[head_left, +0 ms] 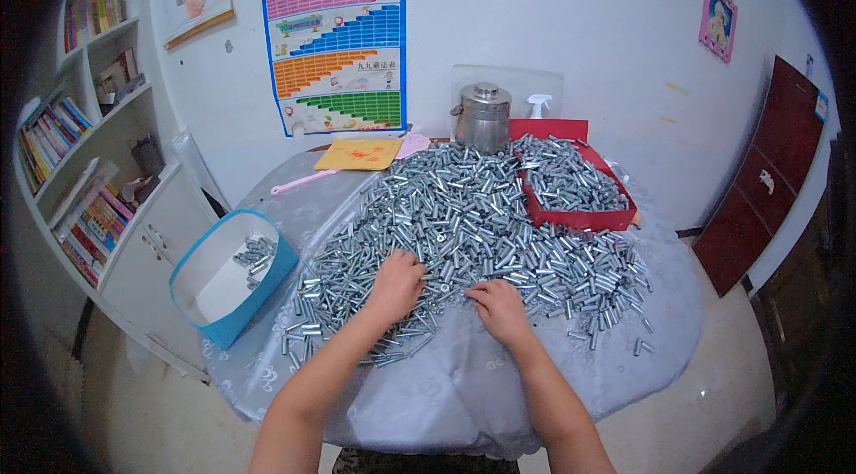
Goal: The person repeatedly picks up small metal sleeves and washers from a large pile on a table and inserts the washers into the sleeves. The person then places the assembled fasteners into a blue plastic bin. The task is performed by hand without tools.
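Note:
A broad heap of silvery metal sleeves [428, 197] covers the middle of the table, with long thin bolts [334, 282] mixed in on its left. My left hand [398, 285] rests at the heap's near edge, fingers curled together; whatever they pinch is hidden. To its right, my right hand [499, 306] has thumb and fingers drawn together near the front of the pile. Something tiny may be at those fingertips, too small to name. Between the two hands lie small pale washers [444, 288] among the metal parts.
A blue fabric bin [234, 303] with some metal parts stands at the left. At the right back, a red box [584, 220] is filled with sleeves. A steel pot [482, 122], a yellow envelope [359, 154] and a pink fly swatter [303, 181] lie toward the wall.

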Action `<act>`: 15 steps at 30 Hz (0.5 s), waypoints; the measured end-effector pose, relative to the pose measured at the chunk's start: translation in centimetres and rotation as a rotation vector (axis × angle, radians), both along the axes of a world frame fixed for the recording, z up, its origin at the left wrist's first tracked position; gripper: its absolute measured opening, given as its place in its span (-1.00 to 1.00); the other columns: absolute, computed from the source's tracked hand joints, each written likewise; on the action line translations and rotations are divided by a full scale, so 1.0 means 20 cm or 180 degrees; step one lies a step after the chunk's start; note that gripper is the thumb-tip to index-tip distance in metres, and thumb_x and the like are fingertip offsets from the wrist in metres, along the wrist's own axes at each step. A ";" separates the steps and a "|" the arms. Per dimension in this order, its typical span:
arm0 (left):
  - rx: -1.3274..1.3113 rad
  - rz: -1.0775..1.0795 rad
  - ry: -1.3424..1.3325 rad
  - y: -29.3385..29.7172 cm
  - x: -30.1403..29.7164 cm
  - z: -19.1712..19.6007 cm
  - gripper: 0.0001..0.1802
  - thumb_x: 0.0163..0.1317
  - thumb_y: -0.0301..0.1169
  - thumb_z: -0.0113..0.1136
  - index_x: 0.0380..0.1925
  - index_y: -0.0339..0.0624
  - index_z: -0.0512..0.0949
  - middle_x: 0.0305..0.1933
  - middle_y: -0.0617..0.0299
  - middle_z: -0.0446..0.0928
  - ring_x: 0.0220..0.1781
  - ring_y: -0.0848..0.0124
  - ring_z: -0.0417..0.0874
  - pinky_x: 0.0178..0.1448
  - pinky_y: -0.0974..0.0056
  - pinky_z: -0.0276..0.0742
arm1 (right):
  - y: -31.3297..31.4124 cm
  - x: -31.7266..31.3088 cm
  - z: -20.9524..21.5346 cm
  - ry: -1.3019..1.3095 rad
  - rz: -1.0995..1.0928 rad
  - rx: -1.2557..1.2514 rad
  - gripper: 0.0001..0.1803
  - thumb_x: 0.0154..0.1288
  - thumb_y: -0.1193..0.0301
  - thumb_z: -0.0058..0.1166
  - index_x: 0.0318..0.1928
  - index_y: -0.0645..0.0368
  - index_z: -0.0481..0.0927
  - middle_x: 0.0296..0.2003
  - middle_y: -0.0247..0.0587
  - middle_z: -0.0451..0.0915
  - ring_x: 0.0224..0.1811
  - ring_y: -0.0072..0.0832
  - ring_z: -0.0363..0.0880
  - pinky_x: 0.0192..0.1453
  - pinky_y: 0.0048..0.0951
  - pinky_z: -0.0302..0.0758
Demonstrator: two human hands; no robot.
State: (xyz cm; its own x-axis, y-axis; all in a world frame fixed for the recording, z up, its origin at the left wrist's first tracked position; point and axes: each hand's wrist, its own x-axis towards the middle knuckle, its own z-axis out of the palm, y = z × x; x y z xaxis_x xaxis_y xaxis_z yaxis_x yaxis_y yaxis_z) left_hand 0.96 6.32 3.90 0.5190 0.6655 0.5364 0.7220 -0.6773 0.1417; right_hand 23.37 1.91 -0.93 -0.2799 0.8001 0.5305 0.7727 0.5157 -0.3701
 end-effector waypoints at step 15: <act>-0.0480 0.0115 -0.0669 0.03 0.10 -0.13 -0.77 -0.16 -0.56 0.21 -0.41 -0.23 0.48 -0.41 0.14 0.44 -0.27 0.23 0.43 -0.22 0.19 0.36 | 0.01 0.01 0.03 0.0109 0.0164 0.0116 -0.82 -0.03 0.43 0.09 -0.32 0.10 0.55 -0.36 -0.28 0.52 -0.22 -0.33 0.45 -0.08 -0.31 0.33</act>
State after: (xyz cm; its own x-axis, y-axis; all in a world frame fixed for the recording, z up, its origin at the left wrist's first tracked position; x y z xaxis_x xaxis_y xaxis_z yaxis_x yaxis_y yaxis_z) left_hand 2.96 6.90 1.39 0.3810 0.7622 0.5233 0.6894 -0.6114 0.3886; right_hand 23.59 2.08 -0.35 -0.3016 0.7651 0.5689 0.7320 0.5682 -0.3761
